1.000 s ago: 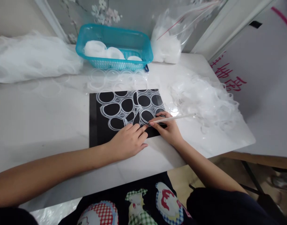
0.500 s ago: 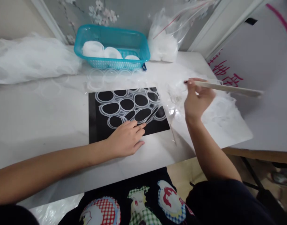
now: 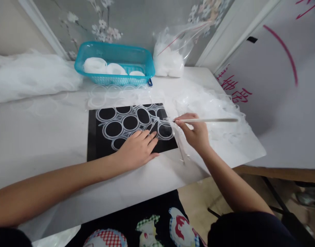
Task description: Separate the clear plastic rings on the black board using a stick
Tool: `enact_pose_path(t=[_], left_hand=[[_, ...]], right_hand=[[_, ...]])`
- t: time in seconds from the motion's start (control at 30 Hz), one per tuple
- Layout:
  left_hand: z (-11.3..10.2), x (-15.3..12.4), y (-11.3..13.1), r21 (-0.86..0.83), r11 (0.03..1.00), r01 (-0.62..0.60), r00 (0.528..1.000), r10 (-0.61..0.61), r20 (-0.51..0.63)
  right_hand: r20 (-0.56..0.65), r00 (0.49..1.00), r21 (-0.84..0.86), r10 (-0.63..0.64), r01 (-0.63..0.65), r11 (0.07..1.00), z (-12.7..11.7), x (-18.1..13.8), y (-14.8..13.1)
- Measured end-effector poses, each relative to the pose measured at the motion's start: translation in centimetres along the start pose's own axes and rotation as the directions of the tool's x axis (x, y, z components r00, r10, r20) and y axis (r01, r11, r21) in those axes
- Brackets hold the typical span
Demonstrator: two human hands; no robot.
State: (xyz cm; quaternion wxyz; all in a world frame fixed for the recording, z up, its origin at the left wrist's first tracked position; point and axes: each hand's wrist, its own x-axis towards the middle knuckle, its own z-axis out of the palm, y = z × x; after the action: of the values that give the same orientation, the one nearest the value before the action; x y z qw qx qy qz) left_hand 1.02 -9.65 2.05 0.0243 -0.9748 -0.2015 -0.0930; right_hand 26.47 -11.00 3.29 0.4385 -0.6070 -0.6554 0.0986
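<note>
Currently, head view, one moment.
Left hand (image 3: pixel 137 148): flat, palm down, fingers spread on the lower right part of the black mat (image 3: pixel 95 147); fingertips press on the clear film sheet (image 3: pixel 126 123). Grip apart, nothing enclosed.
Right hand (image 3: pixel 195 132): thumb and fingers pinched together on a thin white stick (image 3: pixel 208 120), held near its left end. Stick lies nearly level, long end pointing right.
Stick tip: at the right edge of the film sheet, just beside the mat's right border; contact with the film probably, blur prevents certainty.
Film sheet: transparent, cut with rows of round openings, lying on the black mat at mid tabletop (image 3: pixel 44 137); its far edge runs past the mat toward the basket.
Strip: a narrow clear piece (image 3: pixel 181 151) hangs below the right hand.
Scrap pile (image 3: pixel 224 109): loose clear film, right of the mat, behind the right hand.
Basket (image 3: pixel 114 63): teal, far side of the tabletop, holds white round stacks.
Bag (image 3: pixel 170 56): clear, with white contents, just right of the basket.
</note>
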Motion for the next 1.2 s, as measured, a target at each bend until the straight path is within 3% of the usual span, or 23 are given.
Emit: enact_pose_path(t=[0.07, 0.1, 0.17, 0.23, 0.3, 0.37, 0.43, 0.6, 0.77, 0.83, 1.2], left_hand=[[0.4, -0.5, -0.2, -0.042, 0.999, 0.033, 0.999, -0.033, 0.02], [0.5, -0.8, -0.3, -0.062, 0.997, 0.045, 0.999, -0.044, 0.021], [0.5, -1.4, -0.3, -0.082, 0.995, 0.052, 0.999, -0.051, 0.005], [0.1, -1.8, -0.2, -0.072, 0.997, 0.043, 0.998, -0.046, -0.043], [-0.5, -1.7, 0.0, -0.042, 0.999, 0.022, 0.995, -0.025, -0.092], [-1.0, -1.3, 0.3, -0.009, 1.0, -0.013, 0.994, 0.012, -0.107], [-1.1, -0.6, 0.7, 0.011, 0.998, -0.057, 0.995, 0.057, -0.077], [-0.4, 1.0, 1.5, 0.008, 0.996, -0.088, 0.996, 0.088, 0.012], [0.4, 1.2, 1.7, 0.014, 0.997, -0.072, 0.996, 0.072, 0.048], [0.5, 1.1, 1.8, 0.005, 0.998, -0.065, 0.996, 0.064, 0.063], [0.8, 1.7, 1.9, -0.085, 0.996, -0.039, 0.997, 0.045, 0.067]], right_hand=[[-0.14, 0.99, -0.041, -0.02, 0.014, 0.999, -1.3, 3.5, 1.0], [-0.31, 0.951, -0.025, -0.003, -0.004, 1.0, -1.9, 5.1, 1.4], [-0.591, 0.806, 0.099, 0.01, 0.06, 0.993, -2.6, 7.0, 1.5], [-0.504, 0.863, 0.084, -0.043, 0.098, 0.992, -2.3, 6.5, 0.7], [-0.27, 0.961, -0.012, -0.058, 0.057, 0.998, -1.2, 4.0, -0.3], [-0.1, 0.995, -0.055, -0.017, 0.011, 0.998, 0.2, 0.9, -0.7], [-0.031, 0.999, -0.044, 0.042, -0.043, 0.998, 1.1, -1.4, -0.6], [-0.167, 0.975, 0.028, 0.144, -0.141, 0.99, 1.5, -3.2, -0.4], [0.092, 0.984, 0.152, 0.155, -0.168, 0.974, 2.5, -4.3, -0.6], [0.144, 0.975, 0.18, 0.169, -0.194, 0.964, 2.7, -4.6, -0.5], [0.192, 0.972, 0.119, 0.139, -0.163, 0.979, 2.6, -4.6, 0.0]])
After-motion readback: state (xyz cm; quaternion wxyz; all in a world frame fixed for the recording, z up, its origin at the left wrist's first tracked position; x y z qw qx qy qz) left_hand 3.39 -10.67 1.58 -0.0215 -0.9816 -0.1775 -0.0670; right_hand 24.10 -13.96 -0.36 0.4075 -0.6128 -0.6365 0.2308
